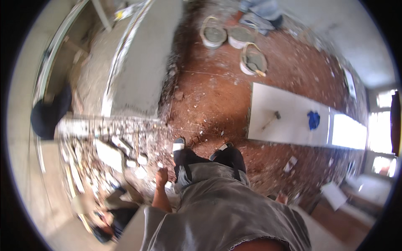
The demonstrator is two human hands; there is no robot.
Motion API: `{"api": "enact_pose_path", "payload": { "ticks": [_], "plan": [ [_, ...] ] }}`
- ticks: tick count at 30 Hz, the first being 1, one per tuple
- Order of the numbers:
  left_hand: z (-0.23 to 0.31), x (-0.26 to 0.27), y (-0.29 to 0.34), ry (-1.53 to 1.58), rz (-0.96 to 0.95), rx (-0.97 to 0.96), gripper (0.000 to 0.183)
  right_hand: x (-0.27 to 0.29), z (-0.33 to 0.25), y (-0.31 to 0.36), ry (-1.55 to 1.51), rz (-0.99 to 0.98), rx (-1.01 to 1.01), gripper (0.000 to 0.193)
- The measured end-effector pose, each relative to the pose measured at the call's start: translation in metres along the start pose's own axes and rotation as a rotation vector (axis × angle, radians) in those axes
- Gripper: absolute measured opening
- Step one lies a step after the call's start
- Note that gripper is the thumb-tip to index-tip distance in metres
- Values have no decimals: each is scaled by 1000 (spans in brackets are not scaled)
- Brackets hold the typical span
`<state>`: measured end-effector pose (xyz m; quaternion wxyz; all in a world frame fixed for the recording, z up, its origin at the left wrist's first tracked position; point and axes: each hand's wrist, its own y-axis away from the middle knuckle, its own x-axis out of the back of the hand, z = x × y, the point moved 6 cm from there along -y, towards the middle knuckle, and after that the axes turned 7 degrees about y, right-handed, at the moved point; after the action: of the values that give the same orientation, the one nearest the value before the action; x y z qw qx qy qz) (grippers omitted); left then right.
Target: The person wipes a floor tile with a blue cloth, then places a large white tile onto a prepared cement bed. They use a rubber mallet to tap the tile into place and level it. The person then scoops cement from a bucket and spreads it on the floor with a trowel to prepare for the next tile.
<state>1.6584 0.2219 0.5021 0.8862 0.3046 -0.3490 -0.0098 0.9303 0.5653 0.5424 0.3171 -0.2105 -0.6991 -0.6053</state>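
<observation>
My left hand (161, 176) hangs at my left side with its fingers curled into a fist, and no object shows in it. It is nearest to the broken white rubble (109, 155) on the floor. Only a small part of my right hand (282, 197) shows beside my grey shirt (222, 205); its fingers are too blurred to read. Ahead to the right, a long white slab (289, 104) lies on the reddish floor. On the slab rest a mallet (277, 115) and a crumpled blue cloth (313, 120). Both hands are apart from these.
Three buckets of grey mortar stand ahead, the nearest bucket (241, 62) with a wooden-handled tool in it. Another person (261, 10) bends at the far side. A second person (119, 213) is low at the left. Thin strings (209, 75) cross the floor near a grey slab (144, 62).
</observation>
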Motion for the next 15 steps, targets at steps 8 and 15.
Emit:
{"api": "enact_pose_path", "payload": {
  "ticks": [8, 15],
  "plan": [
    [-90, 113, -45, -1, -72, 40, 36, -102, -254, 168, 7, 25, 238, 47],
    [-176, 169, -100, -272, -287, -156, 17, -150, -336, 309, -9, -187, 279, 41]
  ]
}}
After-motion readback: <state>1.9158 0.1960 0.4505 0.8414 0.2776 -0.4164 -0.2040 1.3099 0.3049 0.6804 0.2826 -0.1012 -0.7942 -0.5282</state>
